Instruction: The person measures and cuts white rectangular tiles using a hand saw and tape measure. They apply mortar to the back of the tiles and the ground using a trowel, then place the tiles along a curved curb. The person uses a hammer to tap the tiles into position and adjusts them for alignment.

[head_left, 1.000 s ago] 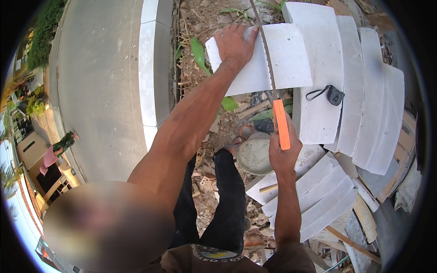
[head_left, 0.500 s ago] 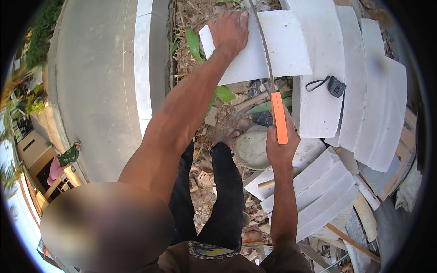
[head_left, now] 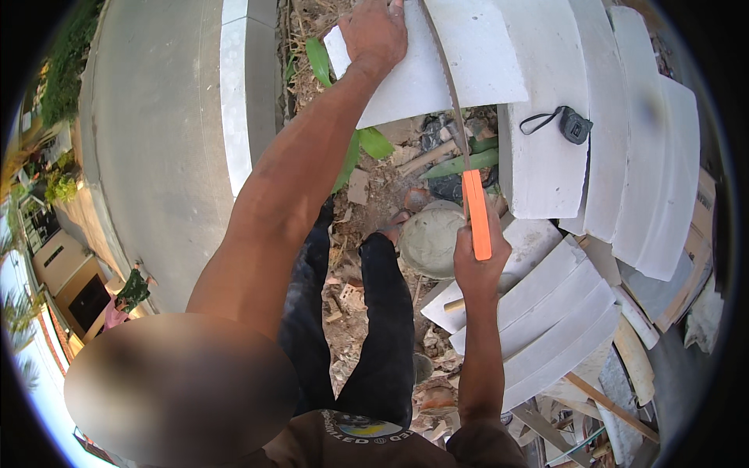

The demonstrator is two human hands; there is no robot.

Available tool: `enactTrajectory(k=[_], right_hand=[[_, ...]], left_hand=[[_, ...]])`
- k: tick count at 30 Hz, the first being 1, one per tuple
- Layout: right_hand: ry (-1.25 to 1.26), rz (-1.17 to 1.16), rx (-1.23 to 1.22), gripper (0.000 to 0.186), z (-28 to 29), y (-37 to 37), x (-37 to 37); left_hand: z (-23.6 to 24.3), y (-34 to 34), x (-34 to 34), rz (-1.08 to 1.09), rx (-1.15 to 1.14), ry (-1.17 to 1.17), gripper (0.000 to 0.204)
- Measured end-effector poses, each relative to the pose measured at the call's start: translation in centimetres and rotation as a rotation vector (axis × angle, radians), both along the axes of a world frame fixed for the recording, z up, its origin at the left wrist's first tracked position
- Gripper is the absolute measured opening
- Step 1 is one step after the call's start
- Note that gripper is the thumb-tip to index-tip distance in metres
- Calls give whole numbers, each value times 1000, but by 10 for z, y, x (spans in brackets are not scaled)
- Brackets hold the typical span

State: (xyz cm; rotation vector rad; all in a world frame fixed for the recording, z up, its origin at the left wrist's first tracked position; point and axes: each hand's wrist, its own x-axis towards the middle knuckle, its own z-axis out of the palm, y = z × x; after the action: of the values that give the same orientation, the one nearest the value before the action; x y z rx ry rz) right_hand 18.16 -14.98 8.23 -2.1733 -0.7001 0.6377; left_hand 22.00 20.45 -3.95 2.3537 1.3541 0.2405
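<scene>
A white lightweight block [head_left: 413, 82] lies across the top of the view, its far side cut off by the frame. My left hand [head_left: 376, 33] presses flat on its left part, fingers stretched out and partly beyond the edge. In my right hand [head_left: 480, 261] is the orange handle of a handsaw [head_left: 476, 214]. The toothed blade runs away from me over the block, between my left hand and the block's right part. How deep the blade sits in the block cannot be made out.
Right of the block, a black tape measure [head_left: 575, 126] rests on rows of white blocks [head_left: 550, 179]. Below stand a bucket of grey mortar [head_left: 431, 242] and more stacked blocks [head_left: 546, 327]. Rubble lies around my legs. A curb [head_left: 234, 93] borders the road; a person [head_left: 129, 296] is far left.
My right hand has drawn the saw back toward me, so more blade shows in front of the block. The block sits higher in view; my left hand stays on it.
</scene>
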Motion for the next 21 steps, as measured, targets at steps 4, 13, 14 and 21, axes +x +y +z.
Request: enactTrajectory(k=[4,13,14,21], right_hand=[[-85,57,-63,63,-1,-74,-29],[28,20,-9,72,-10,-20,3],[12,30,-14,73,-8,-48,-12],[-6,27,74,69,-11,15,12]], left_hand=[[-19,2,-2,51,191,-160,39],[-13,11,-2,-44,154,-229,49],[-15,11,-6,-48,136,-216,47],[-9,7,-4,-64,119,-246,44]])
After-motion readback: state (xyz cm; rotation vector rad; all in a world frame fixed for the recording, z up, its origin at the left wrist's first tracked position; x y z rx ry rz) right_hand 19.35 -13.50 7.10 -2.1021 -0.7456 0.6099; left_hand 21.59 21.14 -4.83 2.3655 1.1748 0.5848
